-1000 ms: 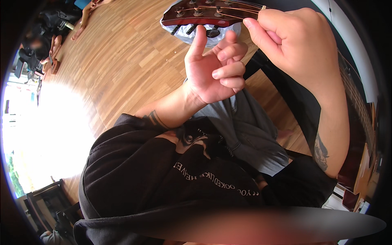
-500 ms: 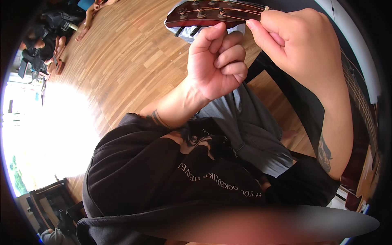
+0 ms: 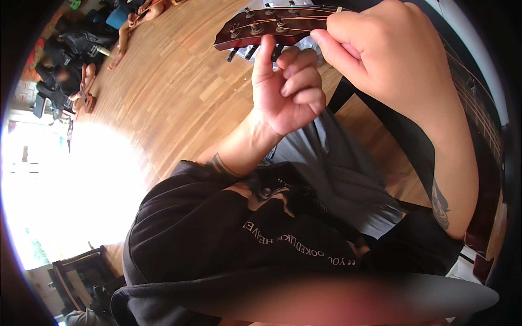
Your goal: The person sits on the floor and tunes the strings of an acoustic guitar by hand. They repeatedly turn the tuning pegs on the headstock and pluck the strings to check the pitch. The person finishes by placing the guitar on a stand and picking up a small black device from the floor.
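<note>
The dark reddish-brown guitar headstock (image 3: 304, 26) points left at the top, with metal string posts and black tuning pegs (image 3: 231, 54) along its near edge. My left hand (image 3: 291, 92) is just below that edge, its thumb raised and index finger bent around a black tuning peg (image 3: 276, 52); the other fingers curl into the palm. My right hand (image 3: 391, 51) is closed above the neck beside the nut (image 3: 339, 9), thumb and forefinger pinched at a copper-coloured guitar string (image 3: 304, 30) running from a post. The exact grip point is hidden behind the fingers.
Whitish plastic (image 3: 321, 49) lies under the headstock. The guitar neck's strings (image 3: 478, 119) and body curve down the right side. Wooden floor (image 3: 179, 81) spreads to the left. Several people sit at the upper left, one holding an instrument. A chair (image 3: 81, 277) stands at lower left.
My left thumb has swung left and up from the index finger, exposing the black peg between them. The headstock and right hand appear slightly further left; the right hand keeps its pinch.
</note>
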The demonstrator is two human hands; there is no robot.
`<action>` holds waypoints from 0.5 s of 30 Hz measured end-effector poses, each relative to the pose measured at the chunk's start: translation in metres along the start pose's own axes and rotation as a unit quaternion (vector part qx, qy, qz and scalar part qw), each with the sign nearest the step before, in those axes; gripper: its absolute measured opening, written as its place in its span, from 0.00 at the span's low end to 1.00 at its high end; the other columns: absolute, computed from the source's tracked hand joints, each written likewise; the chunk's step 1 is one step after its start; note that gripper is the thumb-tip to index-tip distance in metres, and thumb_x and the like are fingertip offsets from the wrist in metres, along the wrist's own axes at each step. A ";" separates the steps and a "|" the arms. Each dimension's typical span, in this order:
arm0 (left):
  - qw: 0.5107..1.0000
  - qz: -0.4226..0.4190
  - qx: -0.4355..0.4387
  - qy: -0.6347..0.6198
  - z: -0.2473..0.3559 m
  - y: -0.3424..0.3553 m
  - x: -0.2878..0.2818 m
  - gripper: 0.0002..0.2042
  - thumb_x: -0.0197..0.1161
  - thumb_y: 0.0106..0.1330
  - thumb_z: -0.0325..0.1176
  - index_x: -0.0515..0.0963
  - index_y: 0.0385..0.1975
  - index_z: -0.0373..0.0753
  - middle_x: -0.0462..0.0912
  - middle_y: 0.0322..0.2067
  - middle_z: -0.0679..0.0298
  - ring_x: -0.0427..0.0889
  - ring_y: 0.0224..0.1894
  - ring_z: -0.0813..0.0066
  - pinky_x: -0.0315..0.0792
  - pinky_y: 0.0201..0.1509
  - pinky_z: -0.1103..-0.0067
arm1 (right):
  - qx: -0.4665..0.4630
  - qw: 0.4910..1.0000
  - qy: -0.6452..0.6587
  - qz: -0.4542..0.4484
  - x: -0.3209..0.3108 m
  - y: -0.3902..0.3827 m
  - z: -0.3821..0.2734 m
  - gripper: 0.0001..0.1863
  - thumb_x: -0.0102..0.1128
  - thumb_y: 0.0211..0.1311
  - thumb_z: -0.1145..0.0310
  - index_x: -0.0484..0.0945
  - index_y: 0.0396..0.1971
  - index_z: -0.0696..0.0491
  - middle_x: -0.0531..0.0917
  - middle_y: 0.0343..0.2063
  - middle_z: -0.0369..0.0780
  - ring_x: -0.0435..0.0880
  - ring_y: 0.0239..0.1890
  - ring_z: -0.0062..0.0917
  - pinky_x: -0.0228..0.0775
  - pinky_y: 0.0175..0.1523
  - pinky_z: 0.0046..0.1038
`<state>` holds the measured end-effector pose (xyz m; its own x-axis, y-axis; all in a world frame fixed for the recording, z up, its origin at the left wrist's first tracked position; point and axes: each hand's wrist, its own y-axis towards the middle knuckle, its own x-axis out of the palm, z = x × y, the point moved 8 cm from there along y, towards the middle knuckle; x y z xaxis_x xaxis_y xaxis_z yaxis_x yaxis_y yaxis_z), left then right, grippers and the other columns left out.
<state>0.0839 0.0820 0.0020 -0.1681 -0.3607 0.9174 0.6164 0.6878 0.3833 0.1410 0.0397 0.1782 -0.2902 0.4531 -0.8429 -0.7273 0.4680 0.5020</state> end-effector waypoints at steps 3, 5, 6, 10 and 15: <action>0.989 0.105 0.048 0.090 0.012 -0.002 0.000 0.20 0.66 0.70 0.45 0.66 0.18 0.50 0.62 0.18 0.81 0.55 0.16 0.89 0.47 0.20 0.83 | -0.002 1.000 -0.002 0.010 0.002 -0.005 0.002 0.17 0.64 0.59 0.67 0.76 0.10 0.50 0.74 0.06 0.37 0.74 0.08 0.28 0.65 0.17 0.30; 0.980 0.145 0.069 0.114 0.012 -0.004 0.002 0.21 0.65 0.70 0.45 0.64 0.17 0.50 0.62 0.17 0.81 0.55 0.16 0.88 0.46 0.20 0.83 | -0.002 1.000 -0.025 -0.008 0.006 -0.007 0.002 0.16 0.64 0.59 0.66 0.77 0.11 0.50 0.74 0.06 0.37 0.74 0.08 0.28 0.65 0.17 0.30; 0.994 0.039 0.034 0.091 0.007 -0.002 0.002 0.14 0.64 0.71 0.49 0.75 0.25 0.51 0.66 0.22 0.81 0.56 0.17 0.87 0.47 0.22 0.84 | -0.005 0.999 -0.039 -0.010 0.008 -0.008 0.003 0.16 0.64 0.59 0.66 0.77 0.11 0.49 0.74 0.06 0.37 0.74 0.08 0.28 0.65 0.17 0.30; 0.994 -0.090 -0.055 -0.002 -0.017 -0.014 0.008 0.19 0.62 0.73 0.54 0.80 0.58 0.56 0.68 0.33 0.80 0.62 0.22 0.88 0.52 0.28 0.85 | -0.010 0.998 -0.059 -0.009 0.012 -0.006 0.004 0.16 0.64 0.59 0.65 0.78 0.12 0.49 0.74 0.06 0.37 0.75 0.08 0.27 0.65 0.16 0.29; 0.993 -0.109 -0.025 -0.044 -0.010 -0.008 0.004 0.18 0.60 0.71 0.60 0.82 0.49 0.57 0.66 0.30 0.81 0.61 0.21 0.89 0.50 0.27 0.85 | 0.002 0.996 -0.066 -0.052 0.010 -0.007 0.006 0.16 0.64 0.59 0.66 0.77 0.12 0.50 0.73 0.06 0.37 0.74 0.08 0.26 0.65 0.16 0.29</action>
<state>0.0862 0.0684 0.0017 -0.3668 -0.4386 0.8204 0.5957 0.5666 0.5693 0.1468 0.0453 0.1676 -0.1291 0.4988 -0.8571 -0.7468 0.5197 0.4150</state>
